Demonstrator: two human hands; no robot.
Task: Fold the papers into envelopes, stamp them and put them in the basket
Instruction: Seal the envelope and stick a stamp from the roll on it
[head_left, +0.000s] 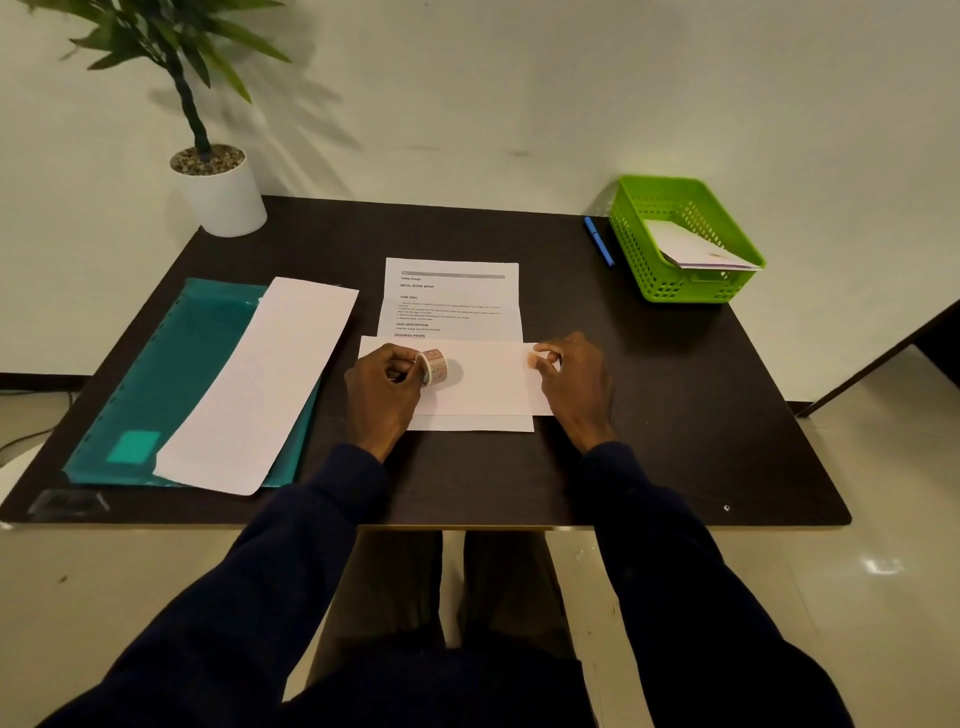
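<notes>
A folded white paper envelope lies on the dark table in front of me, over a printed sheet. My left hand grips a patterned stamp roll resting on the envelope's left part. My right hand presses a small stamp with its fingertips at the envelope's upper right corner. A green basket stands at the back right with folded envelopes inside.
A teal plastic folder lies at the left with a long folded white sheet on it. A blue pen lies left of the basket. A potted plant stands at the back left corner.
</notes>
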